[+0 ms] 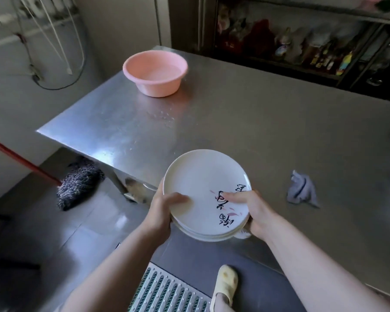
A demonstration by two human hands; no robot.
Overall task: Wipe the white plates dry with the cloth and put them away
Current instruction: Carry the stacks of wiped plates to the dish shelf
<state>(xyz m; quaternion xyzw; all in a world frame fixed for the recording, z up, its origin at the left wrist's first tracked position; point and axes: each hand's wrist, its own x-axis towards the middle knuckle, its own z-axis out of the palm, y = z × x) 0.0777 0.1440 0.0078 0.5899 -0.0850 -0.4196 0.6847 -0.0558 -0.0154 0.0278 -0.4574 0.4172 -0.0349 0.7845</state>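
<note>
A stack of white plates [200, 179], the top one marked with black characters and pink strokes, is held in the air over the near edge of the steel table [268, 122]. My left hand [164, 210] grips the stack's left rim, thumb on top. My right hand [250, 208] grips its right rim, thumb across the printed marks. The grey-blue cloth [302, 191] lies crumpled on the table to the right of the plates, touched by neither hand.
A pink basin [154, 73] stands at the table's far left corner. A mop with a red handle [79, 184] lies on the floor left of the table. A floor grate [167, 291] and a slippered foot [225, 284] are below. Cluttered shelves [302, 41] stand behind.
</note>
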